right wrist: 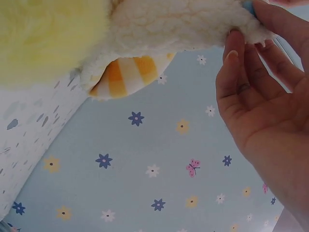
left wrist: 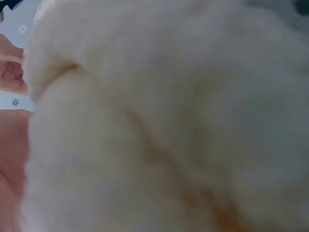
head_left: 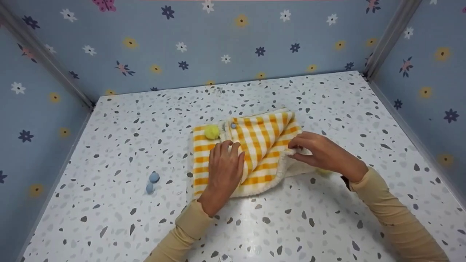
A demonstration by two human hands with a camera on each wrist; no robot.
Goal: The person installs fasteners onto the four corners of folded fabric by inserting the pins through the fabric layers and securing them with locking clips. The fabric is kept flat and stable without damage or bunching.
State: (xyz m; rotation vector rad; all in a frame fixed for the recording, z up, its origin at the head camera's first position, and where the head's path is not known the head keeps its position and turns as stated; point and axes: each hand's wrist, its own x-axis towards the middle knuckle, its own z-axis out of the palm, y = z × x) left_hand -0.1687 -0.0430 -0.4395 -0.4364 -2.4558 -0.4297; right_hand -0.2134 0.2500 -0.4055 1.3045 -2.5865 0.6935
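Observation:
A yellow-and-white checked cloth garment (head_left: pixel 267 133) with white fleece lining (right wrist: pixel 169 24) lies partly folded over. On its near left part rests my left hand (head_left: pixel 224 167), palm down, fingertips by the fleece-trimmed edge of the upper layer. At the garment's right side my right hand (head_left: pixel 315 151) pinches the fleece edge between thumb and fingers, lifting it in a curve. A light-blue piece (right wrist: pixel 248 7) shows beside those fingers in the right wrist view. One blue button (head_left: pixel 233 125) sits on the checked side, near a fuzzy yellow pompom (head_left: pixel 212 131). Blurred fleece fills most of the left wrist view.
Two small blue rounded pieces (head_left: pixel 154 177) lie left of the garment on the speckled white tabletop (head_left: pixel 109 153). Flower-patterned blue panels (head_left: pixel 204 43) enclose the table at the back and both sides. Another yellow fuzzy piece (head_left: pixel 323 171) peeks out below the right hand.

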